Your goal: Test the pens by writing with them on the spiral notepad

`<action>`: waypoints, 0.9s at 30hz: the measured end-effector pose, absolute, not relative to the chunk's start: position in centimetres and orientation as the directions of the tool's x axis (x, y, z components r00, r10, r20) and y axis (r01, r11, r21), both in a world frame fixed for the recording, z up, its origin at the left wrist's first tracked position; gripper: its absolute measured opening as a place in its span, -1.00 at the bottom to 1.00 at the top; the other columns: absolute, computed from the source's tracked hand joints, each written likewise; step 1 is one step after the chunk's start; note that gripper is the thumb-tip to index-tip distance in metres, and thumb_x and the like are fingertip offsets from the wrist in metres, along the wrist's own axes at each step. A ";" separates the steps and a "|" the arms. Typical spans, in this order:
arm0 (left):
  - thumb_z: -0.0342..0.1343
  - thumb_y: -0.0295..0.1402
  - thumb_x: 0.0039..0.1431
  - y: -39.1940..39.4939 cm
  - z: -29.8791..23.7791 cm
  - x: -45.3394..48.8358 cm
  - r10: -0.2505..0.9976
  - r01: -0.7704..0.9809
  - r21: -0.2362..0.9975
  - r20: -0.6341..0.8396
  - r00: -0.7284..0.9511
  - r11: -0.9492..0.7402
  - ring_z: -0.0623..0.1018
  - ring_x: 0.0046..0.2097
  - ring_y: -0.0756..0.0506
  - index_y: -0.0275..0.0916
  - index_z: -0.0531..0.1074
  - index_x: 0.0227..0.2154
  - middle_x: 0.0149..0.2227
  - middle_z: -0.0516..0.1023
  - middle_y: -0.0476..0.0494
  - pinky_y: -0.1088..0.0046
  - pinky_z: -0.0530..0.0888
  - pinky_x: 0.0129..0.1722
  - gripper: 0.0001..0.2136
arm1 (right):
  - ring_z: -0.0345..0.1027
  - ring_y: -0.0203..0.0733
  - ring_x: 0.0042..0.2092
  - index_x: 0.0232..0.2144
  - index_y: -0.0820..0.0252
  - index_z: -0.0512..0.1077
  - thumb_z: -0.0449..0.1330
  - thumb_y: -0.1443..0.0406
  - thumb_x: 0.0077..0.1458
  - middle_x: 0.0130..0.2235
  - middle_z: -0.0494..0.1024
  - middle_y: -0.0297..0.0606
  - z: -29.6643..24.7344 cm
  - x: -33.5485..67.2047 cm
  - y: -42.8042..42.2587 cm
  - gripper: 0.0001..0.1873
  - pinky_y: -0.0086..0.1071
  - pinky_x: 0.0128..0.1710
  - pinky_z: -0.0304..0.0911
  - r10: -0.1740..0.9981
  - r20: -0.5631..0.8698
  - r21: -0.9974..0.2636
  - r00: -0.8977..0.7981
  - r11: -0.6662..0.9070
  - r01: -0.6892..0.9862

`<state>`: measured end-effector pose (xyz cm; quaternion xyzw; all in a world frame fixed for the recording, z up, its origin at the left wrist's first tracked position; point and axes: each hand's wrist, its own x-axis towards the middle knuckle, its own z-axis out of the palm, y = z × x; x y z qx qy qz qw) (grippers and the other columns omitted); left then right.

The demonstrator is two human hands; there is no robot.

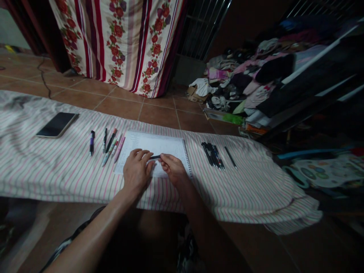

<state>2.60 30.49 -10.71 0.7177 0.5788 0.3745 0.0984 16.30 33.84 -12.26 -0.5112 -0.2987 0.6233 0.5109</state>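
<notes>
My left hand [137, 168] and my right hand [173, 169] rest on a spiral notebook [159, 146] that lies open on a striped cloth [57, 167]. Between their fingertips they pinch a short black pen [155, 157], held level just above the page. Both hands have their fingers curled closed on it. Left of the notebook lie several pens [109, 146], some pink and green, and one purple-black pen [91, 142] apart from them. A bunch of black pens [212, 154] lies to the right of the notebook, with a single black pen [230, 157] beside it.
A dark phone [57, 124] lies face up at the cloth's far left. Beyond the cloth is brown tiled floor, a flowered striped curtain [125, 41] and a heap of clothes [250, 83] at the back right. A patterned mat [327, 170] lies at the right.
</notes>
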 end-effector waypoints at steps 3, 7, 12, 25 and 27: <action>-0.06 -0.30 0.16 30.3 -10.6 2.3 0.943 0.868 0.422 0.301 0.139 -0.263 0.38 -0.16 -0.18 -0.16 0.42 -0.14 -0.26 0.51 -0.19 0.36 0.29 -0.22 -0.74 | 0.10 -0.46 -0.57 -0.55 0.27 0.41 0.38 0.18 -0.46 -0.57 0.41 -0.34 -12.1 16.4 33.7 -0.63 -0.53 -0.66 -0.11 0.946 -0.324 -0.905 0.007 -0.308 -0.295; -0.16 -0.31 0.21 29.7 -10.3 2.7 0.971 0.924 0.326 0.190 0.142 -0.199 0.41 -0.23 -0.10 -0.08 0.36 -0.09 -0.29 0.47 -0.10 0.47 0.24 -0.40 -0.72 | 0.10 -0.45 -0.56 -0.55 0.27 0.42 0.37 0.18 -0.42 -0.56 0.42 -0.32 -11.6 16.5 33.5 -0.66 -0.54 -0.68 -0.13 0.947 -0.321 -0.915 0.009 -0.308 -0.263; -0.16 -0.34 0.20 29.5 -10.3 2.8 0.969 0.929 0.323 0.222 0.111 -0.180 0.44 -0.25 -0.09 -0.07 0.33 -0.05 -0.25 0.48 -0.10 0.46 0.22 -0.43 -0.70 | 0.09 -0.46 -0.58 -0.59 0.25 0.39 0.35 0.19 -0.36 -0.55 0.41 -0.31 -11.0 16.0 33.6 -0.71 -0.55 -0.73 -0.19 0.933 -0.357 -0.905 0.044 -0.334 -0.262; -0.16 -0.38 0.19 29.4 -9.9 3.1 0.976 0.931 0.325 0.188 0.107 -0.165 0.47 -0.26 -0.11 -0.12 0.36 -0.09 -0.32 0.51 -0.13 0.46 0.22 -0.42 -0.71 | -0.05 -0.50 -0.63 -0.64 0.26 0.40 0.34 0.21 -0.39 -0.62 0.35 -0.38 -11.4 15.5 33.9 -0.74 -0.52 -0.69 -0.27 0.935 -0.324 -0.929 0.147 -0.285 -0.236; -0.19 -0.35 0.21 29.4 -9.8 3.1 0.982 0.933 0.329 0.166 0.093 -0.144 0.47 -0.28 -0.10 -0.12 0.37 -0.12 -0.34 0.50 -0.12 0.47 0.20 -0.44 -0.72 | -0.03 -0.49 -0.61 -0.61 0.27 0.42 0.34 0.22 -0.41 -0.62 0.38 -0.37 -11.5 15.3 34.0 -0.74 -0.51 -0.67 -0.24 0.935 -0.311 -0.933 0.168 -0.267 -0.240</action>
